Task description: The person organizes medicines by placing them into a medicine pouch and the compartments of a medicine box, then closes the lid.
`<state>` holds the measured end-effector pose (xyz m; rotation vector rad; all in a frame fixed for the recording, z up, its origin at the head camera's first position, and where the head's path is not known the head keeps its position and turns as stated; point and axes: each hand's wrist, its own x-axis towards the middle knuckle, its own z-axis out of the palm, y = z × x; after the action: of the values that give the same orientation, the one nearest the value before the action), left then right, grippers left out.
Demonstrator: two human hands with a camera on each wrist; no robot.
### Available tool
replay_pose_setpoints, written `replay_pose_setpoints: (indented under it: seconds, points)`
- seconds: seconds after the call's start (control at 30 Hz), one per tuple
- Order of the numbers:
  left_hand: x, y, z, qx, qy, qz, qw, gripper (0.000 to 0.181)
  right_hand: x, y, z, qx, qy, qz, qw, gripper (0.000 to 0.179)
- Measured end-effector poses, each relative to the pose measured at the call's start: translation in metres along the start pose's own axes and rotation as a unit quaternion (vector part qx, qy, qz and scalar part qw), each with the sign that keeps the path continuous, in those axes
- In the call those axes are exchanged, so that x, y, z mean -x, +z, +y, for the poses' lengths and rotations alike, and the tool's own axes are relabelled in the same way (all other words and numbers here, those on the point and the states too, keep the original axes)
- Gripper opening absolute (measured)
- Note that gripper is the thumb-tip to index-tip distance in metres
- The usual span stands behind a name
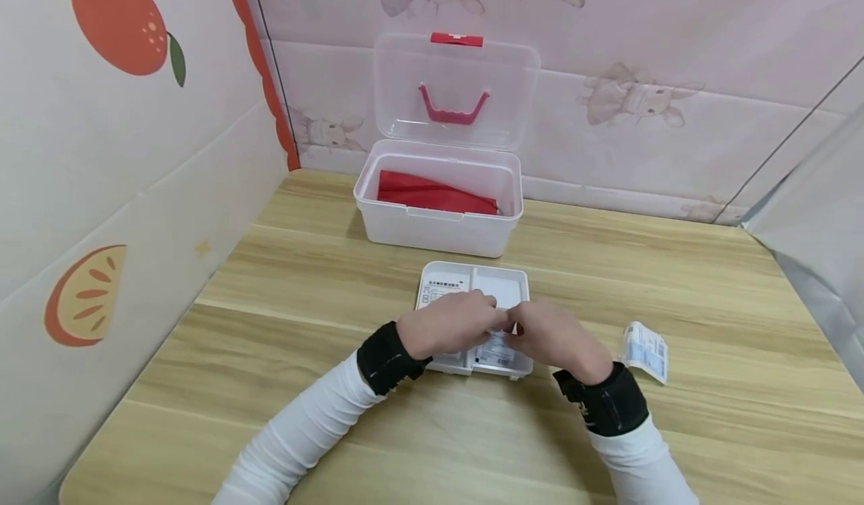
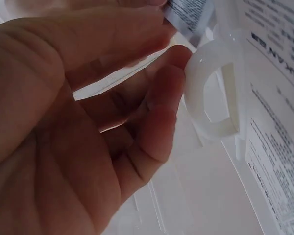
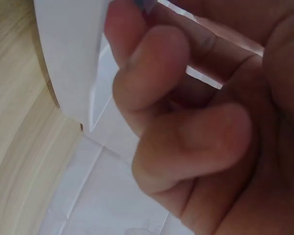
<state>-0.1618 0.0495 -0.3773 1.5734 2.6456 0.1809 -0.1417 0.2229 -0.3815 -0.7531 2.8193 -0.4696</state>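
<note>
Both hands meet over a white divided tray (image 1: 501,286), fingertips close together above its front right compartment. A small printed packet (image 2: 190,18) shows at the fingertips in the left wrist view. My left hand (image 1: 454,323) pinches at it, its other fingers curled beside a white loop-shaped tab (image 2: 198,93). From the other side my right hand (image 1: 553,336) pinches the packet, and a bluish sliver shows at its fingertips in the right wrist view. Another look at the front right compartment shows a printed sachet (image 1: 495,353). A printed sheet (image 1: 439,289) lies in the left compartment, partly hidden by the left hand.
Behind the tray stands a clear box (image 1: 432,232) with its lid (image 1: 398,88) raised and a red cloth item (image 1: 432,192) inside. A bent blue-and-white packet (image 1: 646,351) lies on the wooden table (image 1: 283,325) to the right. Patterned walls close off the back and left.
</note>
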Motion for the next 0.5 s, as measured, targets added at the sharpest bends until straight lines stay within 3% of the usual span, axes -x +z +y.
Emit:
replay_pose_setpoints:
  seconds: [0.2,0.4,0.5]
  points:
    - [0.0002,0.0023,0.0011,-0.060,0.020,-0.012,0.9979,0.015,-0.0015,0.0043,-0.0007,0.011,0.003,0.012,0.9999,0.010]
    - [0.0015,0.0019,0.0051,-0.083,0.031,-0.035,0.9954,0.017,-0.0022,0.0058,-0.0019,0.020,0.011,0.012,0.9997,0.019]
    - [0.0029,0.0003,0.0085,-0.085,0.025,-0.051,0.9948,0.015,0.0017,-0.0018,0.0021,-0.004,0.015,0.014,0.9998,0.024]
